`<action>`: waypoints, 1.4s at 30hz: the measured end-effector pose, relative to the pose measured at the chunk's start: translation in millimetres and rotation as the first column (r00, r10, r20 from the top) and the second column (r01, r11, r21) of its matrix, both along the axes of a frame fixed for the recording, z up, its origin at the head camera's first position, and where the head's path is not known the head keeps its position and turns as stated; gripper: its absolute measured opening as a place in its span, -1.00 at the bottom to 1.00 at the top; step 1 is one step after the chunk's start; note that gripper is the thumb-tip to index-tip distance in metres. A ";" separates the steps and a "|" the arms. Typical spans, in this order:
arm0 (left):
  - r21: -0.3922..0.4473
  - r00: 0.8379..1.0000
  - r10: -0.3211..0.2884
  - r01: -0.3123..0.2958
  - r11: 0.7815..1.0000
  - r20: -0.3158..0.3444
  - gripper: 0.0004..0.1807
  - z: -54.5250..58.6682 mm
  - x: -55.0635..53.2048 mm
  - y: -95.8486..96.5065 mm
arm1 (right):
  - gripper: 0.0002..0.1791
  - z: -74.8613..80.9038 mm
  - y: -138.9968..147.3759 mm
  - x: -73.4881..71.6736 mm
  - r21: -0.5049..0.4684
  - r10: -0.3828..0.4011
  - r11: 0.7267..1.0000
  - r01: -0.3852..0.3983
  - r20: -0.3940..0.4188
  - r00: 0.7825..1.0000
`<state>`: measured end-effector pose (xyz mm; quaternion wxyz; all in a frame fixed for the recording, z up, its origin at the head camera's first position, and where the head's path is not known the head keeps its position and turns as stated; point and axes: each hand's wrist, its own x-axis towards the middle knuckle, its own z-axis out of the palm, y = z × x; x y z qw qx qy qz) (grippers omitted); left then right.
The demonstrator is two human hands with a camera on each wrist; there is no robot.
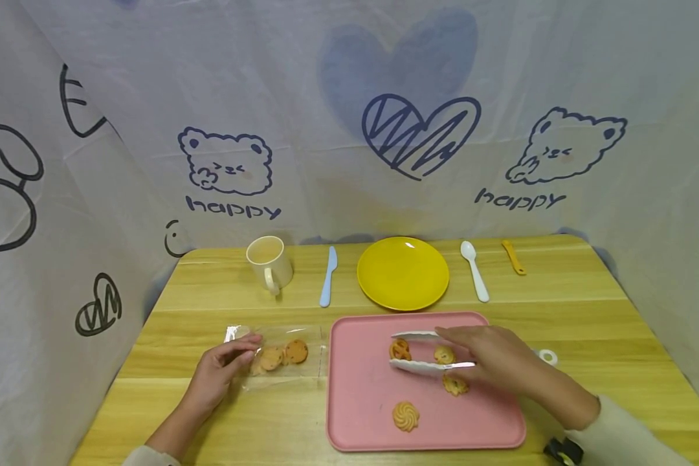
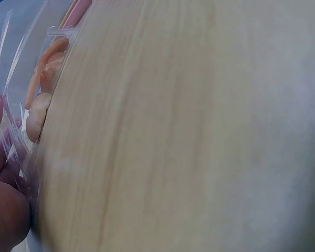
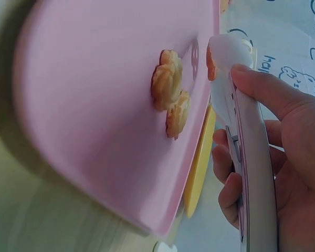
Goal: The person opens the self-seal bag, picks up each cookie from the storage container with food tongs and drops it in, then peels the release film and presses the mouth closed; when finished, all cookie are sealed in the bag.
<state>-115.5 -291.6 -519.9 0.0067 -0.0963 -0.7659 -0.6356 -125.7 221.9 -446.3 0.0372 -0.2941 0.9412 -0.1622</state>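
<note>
My right hand (image 1: pixel 498 356) grips white tongs (image 3: pixel 254 157) over the pink tray (image 1: pixel 361 414). Between the tong tips is a lattice-topped cookie (image 1: pixel 400 350). Three more cookies lie on the tray: a swirled cookie (image 1: pixel 406 416) near the front, a small round cookie (image 1: pixel 444 354) beside the tongs, and a flower-shaped cookie (image 1: pixel 455 385) below it. To the left, my left hand (image 1: pixel 215 372) pinches the edge of a clear plastic bag (image 1: pixel 285 380), thumb and fingers at its mouth. Inside the bag lie round cookies (image 1: pixel 296 351) with dark specks.
Behind the tray stands a yellow plate (image 1: pixel 403 275), with a pale blue knife (image 1: pixel 329 278) and a cream mug (image 1: pixel 270 262) to its left. A white spoon (image 1: pixel 474 272) and a yellow-handled utensil (image 1: pixel 514 257) lie right of it. A printed cloth (image 1: pixel 326 77) hangs behind the table.
</note>
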 end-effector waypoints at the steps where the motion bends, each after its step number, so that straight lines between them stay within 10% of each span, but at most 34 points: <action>1: 0.002 1.000 -0.001 0.001 1.000 -0.001 -0.76 0.0 0.0 0.0 | -0.24 -0.3 -1.6 -1.4 -0.001 0.009 1.000 -0.009 -0.006 1.000; 42: -0.028 1.000 0.011 -0.011 1.000 0.008 -0.75 1.1 -0.7 0.8 | -0.25 -0.7 -125.1 -41.6 -0.040 0.202 0.979 -0.200 0.051 0.978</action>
